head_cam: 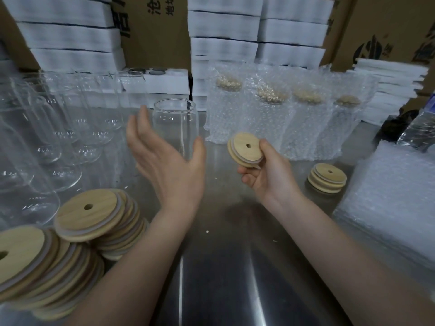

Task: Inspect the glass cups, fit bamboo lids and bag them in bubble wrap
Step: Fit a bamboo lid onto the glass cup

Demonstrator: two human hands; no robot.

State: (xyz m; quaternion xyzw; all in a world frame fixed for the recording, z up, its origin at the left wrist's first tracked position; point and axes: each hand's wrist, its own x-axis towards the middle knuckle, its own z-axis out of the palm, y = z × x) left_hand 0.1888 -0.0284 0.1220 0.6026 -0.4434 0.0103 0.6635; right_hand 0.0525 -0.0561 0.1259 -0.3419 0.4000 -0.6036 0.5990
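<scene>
Bamboo lids [247,149]: pale round holed stack pinched in my right hand [266,170], right of the clear glass cup [175,128].
Left hand [164,158]: fingers spread, empty, before that cup.
Brown carton [155,20]: cropped Chinese print behind the cup.

The near lid stack [26,252] and the blurred glass cups [26,140] run off the left edge.

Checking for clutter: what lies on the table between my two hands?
Bare steel table, but for a tiny speck, between the left hand and the right hand holding bamboo lids; the head view shows it.
</scene>
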